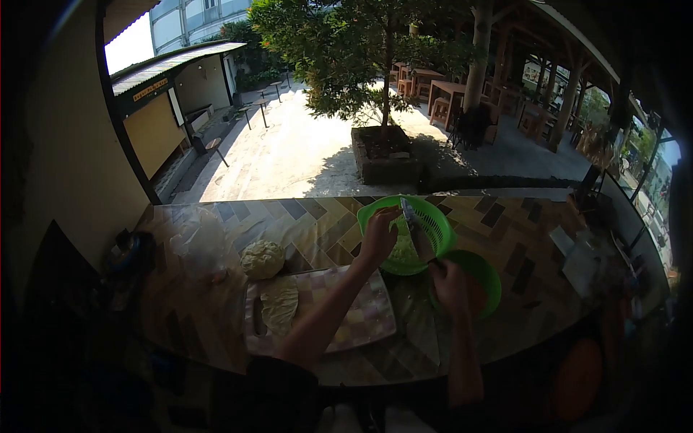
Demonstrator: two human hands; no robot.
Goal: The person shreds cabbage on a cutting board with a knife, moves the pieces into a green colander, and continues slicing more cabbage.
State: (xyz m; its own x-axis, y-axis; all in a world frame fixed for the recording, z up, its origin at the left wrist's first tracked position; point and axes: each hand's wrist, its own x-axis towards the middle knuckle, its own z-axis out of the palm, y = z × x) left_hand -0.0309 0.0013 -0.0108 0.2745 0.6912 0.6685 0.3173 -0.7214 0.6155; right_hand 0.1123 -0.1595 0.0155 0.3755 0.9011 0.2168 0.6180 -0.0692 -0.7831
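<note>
My right hand [450, 283] is closed round the handle of a knife [413, 222], whose blade points up and away over a green colander [440, 225]. Pale shredded cabbage [404, 249] lies in the colander. My left hand [380, 232] is over the colander's left side, its fingers apart and close beside the blade. Below my left forearm is a checked cutting board [364, 310] with a flat piece of cabbage [279, 303] on it. Part of a cabbage head [262, 260] sits just behind the board.
A second green bowl [491, 285] with something orange inside stands partly under my right hand. Clear plastic bags [198, 242] lie on the left of the patterned counter [328, 229]. White packaging [577, 263] lies at the right. Beyond the counter is a courtyard with a tree planter [386, 169].
</note>
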